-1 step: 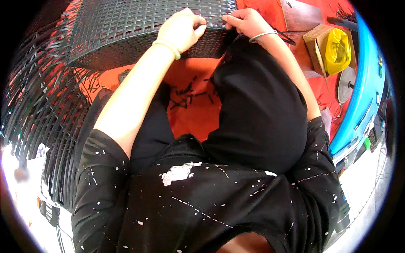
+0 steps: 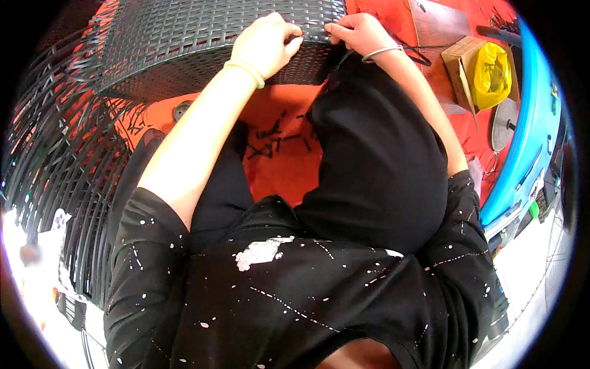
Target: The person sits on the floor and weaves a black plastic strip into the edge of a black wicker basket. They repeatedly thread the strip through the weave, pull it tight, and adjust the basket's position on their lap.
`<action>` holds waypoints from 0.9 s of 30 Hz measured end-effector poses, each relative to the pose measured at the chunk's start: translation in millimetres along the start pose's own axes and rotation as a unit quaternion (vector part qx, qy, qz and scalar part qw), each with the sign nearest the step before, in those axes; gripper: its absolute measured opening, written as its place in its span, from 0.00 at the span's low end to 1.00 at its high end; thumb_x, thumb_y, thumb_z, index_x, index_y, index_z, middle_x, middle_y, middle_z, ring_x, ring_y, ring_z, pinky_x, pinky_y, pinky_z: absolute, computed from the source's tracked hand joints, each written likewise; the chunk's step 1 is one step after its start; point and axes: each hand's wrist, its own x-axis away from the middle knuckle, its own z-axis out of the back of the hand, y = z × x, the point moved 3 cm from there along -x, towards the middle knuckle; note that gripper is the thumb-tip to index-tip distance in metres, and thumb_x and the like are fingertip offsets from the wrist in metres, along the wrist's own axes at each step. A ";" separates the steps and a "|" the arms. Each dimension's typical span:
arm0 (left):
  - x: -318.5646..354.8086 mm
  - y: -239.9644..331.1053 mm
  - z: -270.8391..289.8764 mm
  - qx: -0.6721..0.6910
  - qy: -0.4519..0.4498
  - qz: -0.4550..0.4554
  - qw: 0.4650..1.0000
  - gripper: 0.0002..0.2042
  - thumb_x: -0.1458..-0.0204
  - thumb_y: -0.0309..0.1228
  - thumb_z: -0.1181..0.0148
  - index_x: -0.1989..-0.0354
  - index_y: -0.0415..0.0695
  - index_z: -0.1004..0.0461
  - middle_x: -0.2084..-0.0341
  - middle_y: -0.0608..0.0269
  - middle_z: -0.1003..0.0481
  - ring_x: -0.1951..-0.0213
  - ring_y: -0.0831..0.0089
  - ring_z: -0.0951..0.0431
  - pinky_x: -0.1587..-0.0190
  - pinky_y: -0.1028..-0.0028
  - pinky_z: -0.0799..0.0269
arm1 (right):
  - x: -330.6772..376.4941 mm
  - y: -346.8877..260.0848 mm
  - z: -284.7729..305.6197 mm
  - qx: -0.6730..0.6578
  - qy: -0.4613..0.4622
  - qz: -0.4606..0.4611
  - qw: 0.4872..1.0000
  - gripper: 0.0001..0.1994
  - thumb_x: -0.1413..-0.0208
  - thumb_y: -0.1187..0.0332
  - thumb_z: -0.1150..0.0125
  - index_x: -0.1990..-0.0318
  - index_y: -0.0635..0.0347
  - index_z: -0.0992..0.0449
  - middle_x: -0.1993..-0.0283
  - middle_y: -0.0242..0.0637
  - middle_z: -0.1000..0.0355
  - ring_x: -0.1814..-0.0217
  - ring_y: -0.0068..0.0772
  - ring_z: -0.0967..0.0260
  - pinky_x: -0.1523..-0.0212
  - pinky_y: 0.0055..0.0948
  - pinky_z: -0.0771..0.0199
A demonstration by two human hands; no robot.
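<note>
A black woven wicker piece (image 2: 178, 40) with a flat top and a curved side lies across the far side, beyond my knees. At its near edge my left hand (image 2: 264, 46) is closed, thumb and forefinger pinched on a black wicker strand. A short gap to the right, my right hand (image 2: 359, 32) pinches at the same edge, near the corner of the weave. The strand between its fingertips is mostly hidden. Long loose black strands (image 2: 55, 147) fan out from the wicker's left end.
Short black offcuts (image 2: 270, 140) litter the red floor covering (image 2: 286, 175) between my legs. At the right stand a cardboard box (image 2: 458, 61) with a yellow plastic bag (image 2: 493, 74), a grey disc (image 2: 504, 123) and a blue curved panel (image 2: 522, 141).
Both hands have shifted very slightly to the right along the edge, with their pinches kept. The wicker piece stays in place.
</note>
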 end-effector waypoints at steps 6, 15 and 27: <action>-2.5 11.1 2.0 -0.085 0.001 -0.018 0.996 0.10 0.49 0.38 0.37 0.63 0.48 0.18 0.67 0.62 0.25 0.60 0.61 0.24 0.54 0.63 0.26 | -5.8 -10.9 -0.7 0.083 0.000 -0.056 0.995 0.16 0.47 0.57 0.40 0.75 0.61 0.18 0.81 0.36 0.25 0.81 0.26 0.29 0.75 0.29 0.27; 1.5 5.5 4.2 -0.062 0.001 -0.009 0.998 0.10 0.48 0.38 0.37 0.62 0.46 0.19 0.67 0.60 0.25 0.59 0.60 0.24 0.53 0.65 0.26 | -10.4 -8.4 -14.3 0.005 -0.016 -0.055 0.998 0.16 0.44 0.57 0.39 0.74 0.61 0.17 0.81 0.35 0.26 0.82 0.25 0.31 0.76 0.29 0.29; -11.4 -9.2 -0.7 0.041 -0.057 -0.010 0.998 0.14 0.52 0.36 0.31 0.59 0.44 0.19 0.70 0.59 0.27 0.68 0.67 0.24 0.59 0.71 0.25 | -20.9 0.3 -13.1 0.110 -0.095 0.088 0.985 0.19 0.41 0.54 0.42 0.76 0.59 0.20 0.80 0.37 0.27 0.78 0.35 0.30 0.73 0.36 0.30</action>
